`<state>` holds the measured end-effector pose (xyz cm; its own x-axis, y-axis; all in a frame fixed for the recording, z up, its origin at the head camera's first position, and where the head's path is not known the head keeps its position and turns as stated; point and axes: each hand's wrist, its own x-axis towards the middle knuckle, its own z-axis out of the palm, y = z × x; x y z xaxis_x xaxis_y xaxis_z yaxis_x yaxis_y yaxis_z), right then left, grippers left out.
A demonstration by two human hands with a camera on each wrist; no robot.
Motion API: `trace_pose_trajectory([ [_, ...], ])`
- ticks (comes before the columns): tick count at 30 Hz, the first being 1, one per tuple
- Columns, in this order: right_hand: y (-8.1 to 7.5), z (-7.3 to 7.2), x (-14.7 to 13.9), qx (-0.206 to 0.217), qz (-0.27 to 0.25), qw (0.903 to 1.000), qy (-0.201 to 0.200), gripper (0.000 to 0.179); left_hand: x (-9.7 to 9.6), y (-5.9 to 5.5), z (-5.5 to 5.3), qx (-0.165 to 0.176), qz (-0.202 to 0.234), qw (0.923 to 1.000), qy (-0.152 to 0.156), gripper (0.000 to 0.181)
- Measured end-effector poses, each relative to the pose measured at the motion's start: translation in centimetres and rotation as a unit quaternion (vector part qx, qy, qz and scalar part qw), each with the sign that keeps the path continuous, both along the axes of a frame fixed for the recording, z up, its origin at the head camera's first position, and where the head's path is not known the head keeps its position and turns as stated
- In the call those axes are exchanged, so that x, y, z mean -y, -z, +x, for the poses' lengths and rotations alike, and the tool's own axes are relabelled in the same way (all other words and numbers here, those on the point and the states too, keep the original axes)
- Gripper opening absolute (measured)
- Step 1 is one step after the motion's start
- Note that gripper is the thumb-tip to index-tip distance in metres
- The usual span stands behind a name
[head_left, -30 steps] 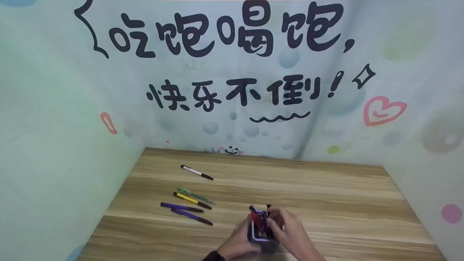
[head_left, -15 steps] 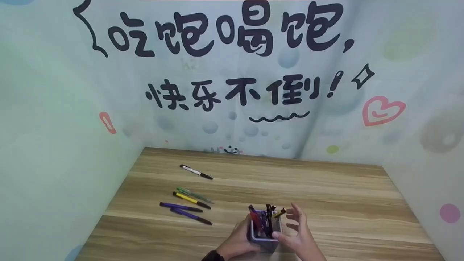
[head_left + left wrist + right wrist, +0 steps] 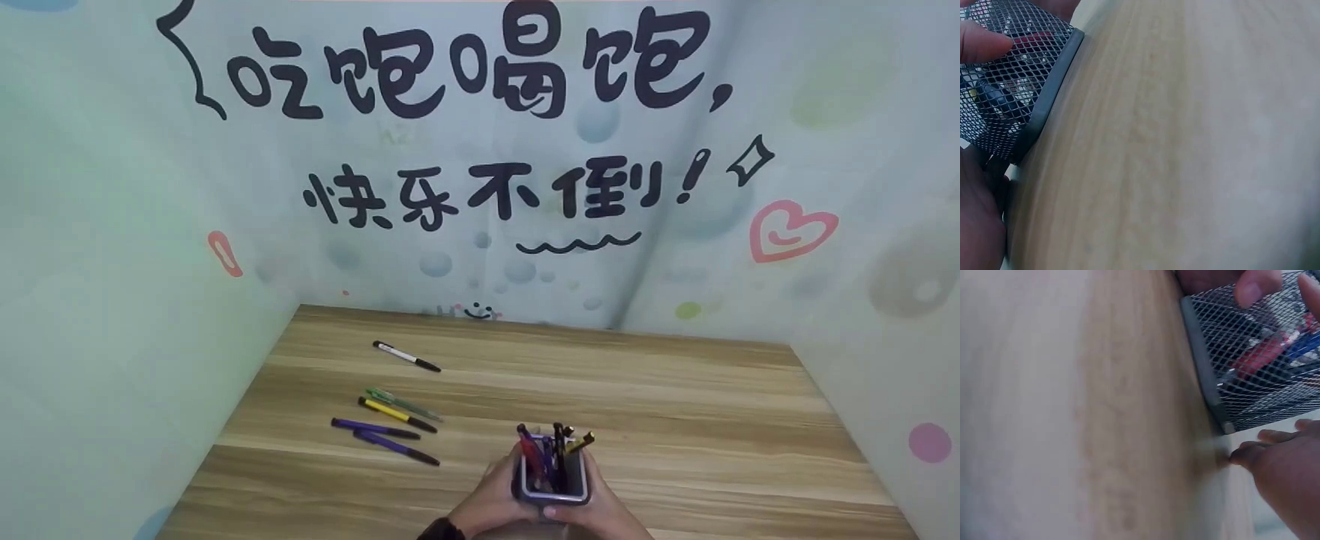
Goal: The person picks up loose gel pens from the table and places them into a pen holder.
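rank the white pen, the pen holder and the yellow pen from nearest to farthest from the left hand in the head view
Measured from the left hand:
1. Pen holder: in its grip, on its right side.
2. Yellow pen: lying ahead and to the left.
3. White pen: also ahead and left, beyond the yellow pen.

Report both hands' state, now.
Left hand: holding the mesh pen holder.
Right hand: holding the same pen holder from its other side.
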<state>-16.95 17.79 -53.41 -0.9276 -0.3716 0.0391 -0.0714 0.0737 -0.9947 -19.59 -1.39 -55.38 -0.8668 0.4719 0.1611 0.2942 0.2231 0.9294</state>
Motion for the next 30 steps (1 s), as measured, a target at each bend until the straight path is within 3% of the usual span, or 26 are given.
trace_pose_trajectory([
  [6, 0.9, -0.4, 0.3, -0.013, -0.028, 0.9995, 0.009, 0.101, -0.3, 0.2, 0.0, -0.029, -0.049, 0.9982, -0.019, 0.100],
  [10, 1.5, -0.8, 0.3, -0.025, -0.033, 0.9987, 0.031, 0.100, -0.3, 0.3, 0.0, -0.051, -0.046, 0.9973, -0.025, 0.101],
  [14, 1.9, -1.2, 0.5, -0.044, -0.020, 0.9975, 0.052, 0.096, -0.1, 0.2, 0.0, -0.027, 0.009, 0.9995, -0.014, 0.102],
  [16, 2.0, -1.3, 0.7, -0.042, -0.019, 0.9975, 0.053, 0.094, 0.2, 0.1, 0.2, 0.015, 0.049, 0.9986, -0.012, 0.101],
  [19, 2.1, -1.3, 0.9, -0.031, -0.020, 0.9982, 0.046, 0.093, 0.9, 0.0, 0.4, 0.059, 0.114, 0.9916, -0.010, 0.098],
  [22, 2.2, -1.2, 1.0, -0.024, -0.011, 0.9984, 0.051, 0.093, 1.8, 0.2, 0.9, 0.054, 0.165, 0.9843, -0.030, 0.094],
  [24, 2.2, -1.1, 0.9, -0.022, -0.007, 0.9981, 0.056, 0.093, 2.7, 0.2, 1.3, 0.051, 0.198, 0.9766, -0.068, 0.084],
  [26, 2.2, -1.1, 0.8, -0.025, -0.003, 0.9977, 0.062, 0.093, 3.9, 0.2, 1.8, 0.058, 0.226, 0.9631, -0.135, 0.072],
  [28, 2.2, -1.1, 0.7, -0.023, -0.008, 0.9977, 0.063, 0.093, 5.4, 0.0, 2.1, 0.081, 0.243, 0.9386, -0.231, 0.061],
  [30, 2.2, -1.1, 0.6, -0.027, -0.006, 0.9976, 0.064, 0.092, 7.0, -0.2, 2.2, 0.102, 0.240, 0.9053, -0.336, 0.052],
])
